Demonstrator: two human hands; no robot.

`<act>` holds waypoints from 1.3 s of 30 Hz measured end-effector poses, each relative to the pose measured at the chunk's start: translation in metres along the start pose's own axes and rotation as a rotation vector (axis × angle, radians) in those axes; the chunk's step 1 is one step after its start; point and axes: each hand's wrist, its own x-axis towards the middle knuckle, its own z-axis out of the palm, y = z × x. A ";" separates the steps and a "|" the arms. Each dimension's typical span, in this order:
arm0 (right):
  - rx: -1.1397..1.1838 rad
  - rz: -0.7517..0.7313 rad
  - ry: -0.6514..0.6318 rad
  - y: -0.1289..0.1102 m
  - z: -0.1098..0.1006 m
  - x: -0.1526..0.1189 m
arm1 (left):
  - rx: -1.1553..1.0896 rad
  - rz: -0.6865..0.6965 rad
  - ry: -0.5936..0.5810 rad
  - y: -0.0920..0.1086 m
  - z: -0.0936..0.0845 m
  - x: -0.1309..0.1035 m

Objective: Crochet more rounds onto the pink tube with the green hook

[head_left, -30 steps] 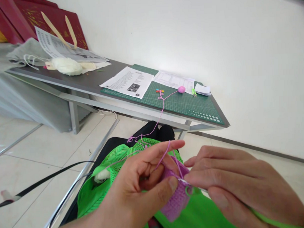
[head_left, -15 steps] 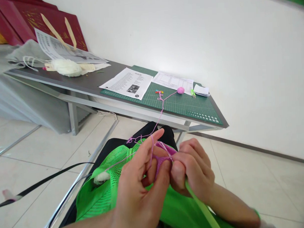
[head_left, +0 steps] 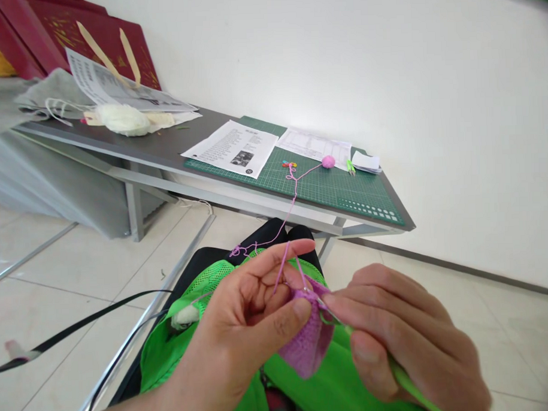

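A pink-purple crochet piece (head_left: 306, 345) hangs below my left hand (head_left: 255, 314), its top edge pinched under the thumb. Pink yarn (head_left: 283, 266) runs over my raised left index finger and down to the work. My right hand (head_left: 395, 333) grips a crochet hook with a green handle (head_left: 408, 380). The hook's thin metal shaft meets the top edge of the piece near my left thumb. Loose pink yarn loops (head_left: 242, 250) lie on my lap, and a strand leads up to the table.
On the table a green cutting mat (head_left: 318, 192) carries printed sheets (head_left: 231, 148), a small pink yarn ball (head_left: 328, 161), coloured stitch markers (head_left: 289, 164) and green snips (head_left: 350, 167). White yarn (head_left: 125, 119) and a dark red bag (head_left: 102, 49) are at the left. A black strap (head_left: 89, 312) crosses beside me.
My right hand has moved right and turned, showing more of the hook. The crochet piece now hangs in plain view. My left index finger has tilted to the right with the yarn over it.
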 end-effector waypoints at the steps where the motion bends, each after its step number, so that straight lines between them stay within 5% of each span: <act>1: 0.012 -0.028 -0.053 0.001 -0.005 0.002 | 0.000 0.004 -0.009 0.000 0.000 0.000; 11: 0.192 -0.024 -0.336 0.006 -0.036 0.014 | 0.025 -0.040 -0.088 -0.006 -0.001 0.002; 19: 0.120 -0.007 -0.050 0.008 -0.011 0.009 | 0.041 -0.085 -0.180 -0.004 -0.005 0.000; 26: 0.123 0.090 -0.050 0.000 0.001 0.007 | 0.052 -0.097 -0.166 -0.006 -0.006 -0.001; 35: -0.061 0.032 0.044 0.000 0.015 0.001 | 0.251 0.028 0.112 -0.013 0.015 0.005; 39: -0.123 0.016 0.147 0.008 0.036 -0.003 | 0.337 0.235 0.296 -0.026 0.021 0.007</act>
